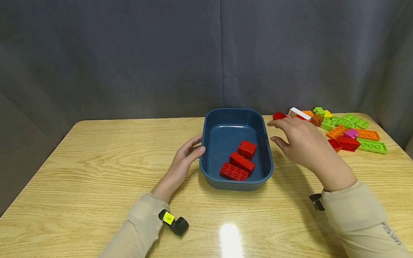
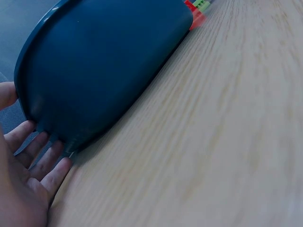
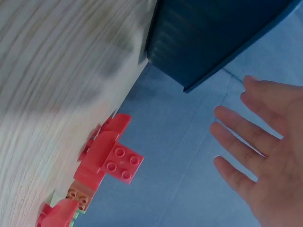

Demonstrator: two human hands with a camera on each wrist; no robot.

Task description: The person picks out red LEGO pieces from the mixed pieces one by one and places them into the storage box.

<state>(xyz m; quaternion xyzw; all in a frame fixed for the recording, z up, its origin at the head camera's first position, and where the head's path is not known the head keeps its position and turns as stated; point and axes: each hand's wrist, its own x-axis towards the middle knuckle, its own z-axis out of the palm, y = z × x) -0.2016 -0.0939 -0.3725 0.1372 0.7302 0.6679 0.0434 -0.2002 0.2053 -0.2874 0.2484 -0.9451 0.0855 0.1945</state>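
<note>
A dark blue bin (image 1: pixel 236 185) holds three red toy bricks, one a studded brick (image 1: pixel 234 171) near its front end. My left hand (image 1: pixel 185 158) rests against the bin's left side, its thumb at the rim and its extended fingers along the outer wall (image 2: pixel 104 61). On the other side, my right hand (image 1: pixel 299 141) hovers between the bin and the brick pile with nothing in it. The right wrist view shows that hand (image 3: pixel 265 142) with fingers spread apart, near a red brick (image 3: pixel 122 163) with studs.
Loose bricks cover the table's back right: a white brick (image 1: pixel 300 113), a long orange piece (image 1: pixel 368 135), a light green plate (image 1: pixel 372 146), a magenta brick (image 1: pixel 351 133) and several red ones. A grey curtain (image 1: pixel 144 54) hangs behind the wooden table (image 1: pixel 106 171).
</note>
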